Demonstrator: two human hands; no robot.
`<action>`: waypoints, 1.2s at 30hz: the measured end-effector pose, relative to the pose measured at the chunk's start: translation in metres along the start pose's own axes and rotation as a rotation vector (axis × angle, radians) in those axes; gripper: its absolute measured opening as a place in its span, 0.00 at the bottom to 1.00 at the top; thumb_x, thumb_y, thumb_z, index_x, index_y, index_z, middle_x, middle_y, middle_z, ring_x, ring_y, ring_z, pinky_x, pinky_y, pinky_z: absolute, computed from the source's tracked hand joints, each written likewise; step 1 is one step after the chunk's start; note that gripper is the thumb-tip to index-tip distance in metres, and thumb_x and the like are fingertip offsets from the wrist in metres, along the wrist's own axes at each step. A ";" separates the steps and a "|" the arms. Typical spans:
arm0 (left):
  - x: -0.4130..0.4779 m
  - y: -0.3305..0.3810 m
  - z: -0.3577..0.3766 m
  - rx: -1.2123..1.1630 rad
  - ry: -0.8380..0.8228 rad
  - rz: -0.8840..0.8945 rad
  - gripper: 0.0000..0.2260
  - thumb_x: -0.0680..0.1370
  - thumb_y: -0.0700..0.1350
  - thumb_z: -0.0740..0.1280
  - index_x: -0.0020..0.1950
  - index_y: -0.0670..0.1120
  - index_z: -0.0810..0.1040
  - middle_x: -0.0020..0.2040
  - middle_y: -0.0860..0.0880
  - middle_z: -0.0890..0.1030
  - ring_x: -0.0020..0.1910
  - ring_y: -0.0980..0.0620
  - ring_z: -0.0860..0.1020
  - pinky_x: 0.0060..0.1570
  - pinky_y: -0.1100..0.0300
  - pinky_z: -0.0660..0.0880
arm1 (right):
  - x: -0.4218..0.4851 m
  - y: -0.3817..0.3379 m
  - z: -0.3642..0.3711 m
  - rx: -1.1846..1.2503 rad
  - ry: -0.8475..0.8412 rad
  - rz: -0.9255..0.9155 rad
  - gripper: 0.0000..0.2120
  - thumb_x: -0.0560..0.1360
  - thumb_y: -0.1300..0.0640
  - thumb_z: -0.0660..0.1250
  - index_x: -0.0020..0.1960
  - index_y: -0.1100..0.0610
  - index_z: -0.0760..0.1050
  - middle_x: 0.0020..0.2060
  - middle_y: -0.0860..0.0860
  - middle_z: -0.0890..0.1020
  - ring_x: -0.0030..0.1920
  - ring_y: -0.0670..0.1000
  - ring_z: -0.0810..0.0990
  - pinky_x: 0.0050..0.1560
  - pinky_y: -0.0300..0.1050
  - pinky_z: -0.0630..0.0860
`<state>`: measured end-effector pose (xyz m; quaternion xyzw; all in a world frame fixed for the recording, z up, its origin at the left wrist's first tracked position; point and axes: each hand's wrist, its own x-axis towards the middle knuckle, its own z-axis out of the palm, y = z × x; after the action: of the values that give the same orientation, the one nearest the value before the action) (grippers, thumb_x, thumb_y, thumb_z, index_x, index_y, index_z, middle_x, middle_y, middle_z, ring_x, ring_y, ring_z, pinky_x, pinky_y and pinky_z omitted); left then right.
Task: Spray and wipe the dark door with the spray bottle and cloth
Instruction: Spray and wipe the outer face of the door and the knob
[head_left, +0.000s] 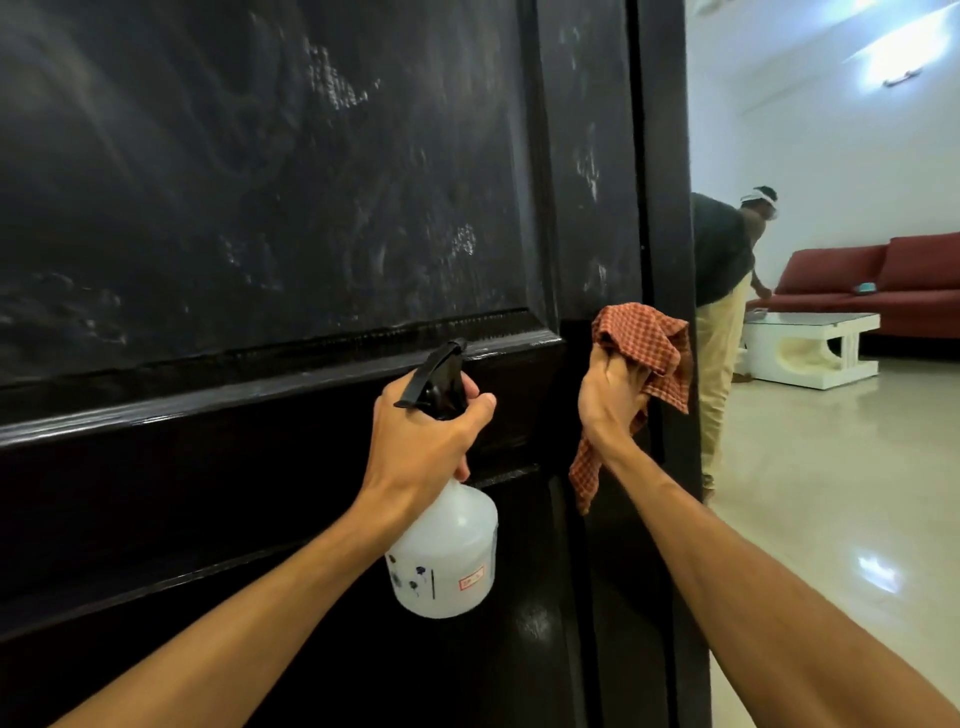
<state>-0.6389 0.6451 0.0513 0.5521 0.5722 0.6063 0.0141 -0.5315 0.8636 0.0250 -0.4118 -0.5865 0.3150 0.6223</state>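
Dark door (260, 182), head view: it fills the left and centre of what I see. It is black and panelled. The upper panel is matt and streaked with pale smears and whitish patches. The horizontal rail beneath it is glossy and catches the light. The lower panel is glossy too. The door's edge stands at the right, with a room open beyond it.

Left hand (421, 431): my fingers and thumb are wrapped round the neck of the spray bottle (447, 551). The bottle has a translucent white body, a black trigger head and a small red label. Its body hangs below my fist. I hold it close in front of the middle rail, with the nozzle towards the door.

Right hand (608, 400): my fingers clench a bunched cloth (644, 338) in a red-and-cream check. I hold it up at the door's right stile, near the edge. One tail of it hangs below my wrist. Whether the cloth touches the wood I cannot tell.

Room beyond the door:
- Floor (831, 493): pale and polished, with a bright reflection on it.
- Wall lamp (901, 78): lit, high on a white wall.
- Sofa (909, 280): red, against the far wall.
- Low table (810, 353): white, just in front of the sofa.
- Another person (719, 249): dark top and beige trousers, bent towards the sofa, partly hidden by the door's edge.
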 end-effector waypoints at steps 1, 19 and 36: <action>0.001 0.002 -0.007 -0.001 0.011 -0.004 0.06 0.79 0.44 0.75 0.47 0.43 0.80 0.40 0.38 0.84 0.22 0.49 0.77 0.29 0.59 0.75 | -0.002 -0.008 0.004 0.000 0.000 -0.018 0.25 0.87 0.47 0.52 0.79 0.59 0.63 0.83 0.54 0.47 0.82 0.55 0.41 0.79 0.56 0.37; -0.076 -0.009 -0.228 0.147 0.360 -0.086 0.07 0.78 0.43 0.75 0.46 0.41 0.80 0.40 0.35 0.83 0.21 0.47 0.75 0.28 0.54 0.77 | -0.232 -0.149 0.169 -0.242 -0.227 -0.758 0.21 0.77 0.52 0.53 0.63 0.60 0.74 0.74 0.58 0.60 0.74 0.63 0.56 0.70 0.59 0.53; -0.140 -0.024 -0.394 0.234 0.597 -0.088 0.06 0.78 0.41 0.75 0.47 0.40 0.80 0.36 0.40 0.82 0.21 0.47 0.75 0.27 0.55 0.77 | -0.349 -0.254 0.267 -0.358 -0.299 -1.496 0.23 0.74 0.57 0.59 0.68 0.60 0.70 0.68 0.59 0.71 0.66 0.59 0.68 0.53 0.54 0.75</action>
<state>-0.8694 0.2955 0.0470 0.3222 0.6403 0.6704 -0.1918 -0.8588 0.4789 0.0773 0.0456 -0.8275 -0.2352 0.5078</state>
